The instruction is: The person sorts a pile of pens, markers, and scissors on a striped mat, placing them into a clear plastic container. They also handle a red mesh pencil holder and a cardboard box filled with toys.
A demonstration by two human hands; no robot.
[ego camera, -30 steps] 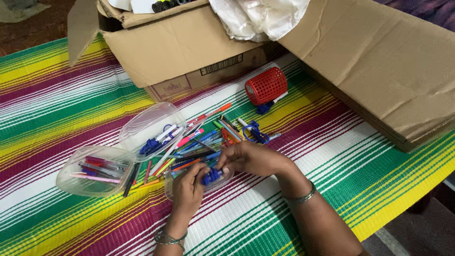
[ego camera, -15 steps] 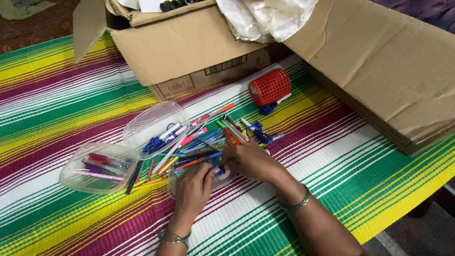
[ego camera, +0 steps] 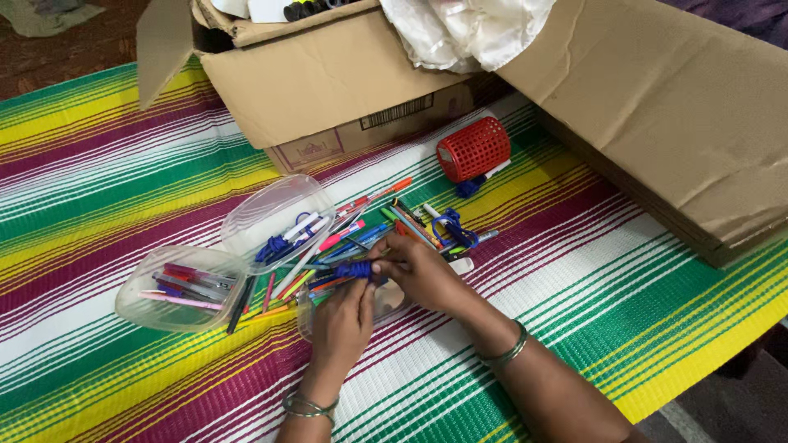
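Both hands have slid a little closer together since before, and now the left hand [ego camera: 341, 316] and right hand [ego camera: 419, 271] pinch a blue pen bundle [ego camera: 355, 269] with fingers closed on it. Just past the fingers lies a pile of pens [ego camera: 369, 234] on the striped mat [ego camera: 574, 271]. Left of the fingers sit two clear tubs [ego camera: 176, 287], and far past them a red basket [ego camera: 474, 148] and a cardboard box [ego camera: 328, 74].

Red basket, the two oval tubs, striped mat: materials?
Red basket: looks like moulded plastic, matte, open grid of holes. Oval tubs: clear, glossy plastic, pens visible through the walls. Striped mat: probably woven plastic or reed strands, going by the fine ribbed weave and slight sheen.
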